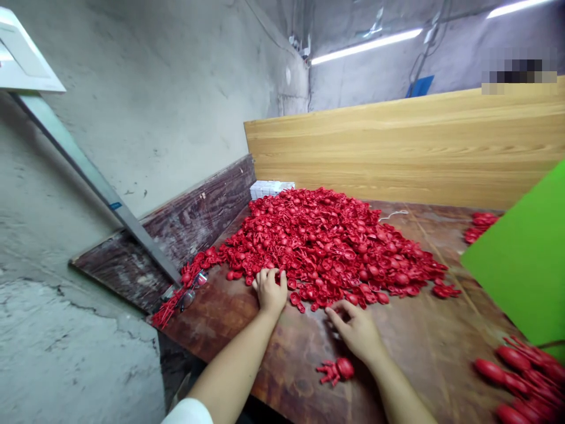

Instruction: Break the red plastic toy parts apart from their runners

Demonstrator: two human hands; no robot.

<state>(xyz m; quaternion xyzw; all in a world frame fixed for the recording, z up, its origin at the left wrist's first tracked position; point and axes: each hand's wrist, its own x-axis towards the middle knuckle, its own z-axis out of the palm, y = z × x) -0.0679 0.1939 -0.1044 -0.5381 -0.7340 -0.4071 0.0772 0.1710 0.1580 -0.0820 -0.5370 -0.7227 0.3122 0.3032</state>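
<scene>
A big heap of small red plastic doll-like figure parts (318, 241) covers the middle of the brown table. At its near left edge, my left hand (270, 291) rests with fingers bent over the pieces and the thumb apart; nothing is plainly held. My right hand (355, 330) hovers at the heap's front edge, fingers curved and thumb away from them, with no piece visible in its grasp. A single red figure (336, 370), with a round head and short limbs, lies on the bare wood between my forearms.
More red figures (525, 377) lie at the right front, and others (481, 225) behind a bright green panel (521, 259). A yellow wooden partition (397, 147) closes the back. On the left stand a metal post (119, 206) and a wall. White stacked material (269, 188) sits behind the heap.
</scene>
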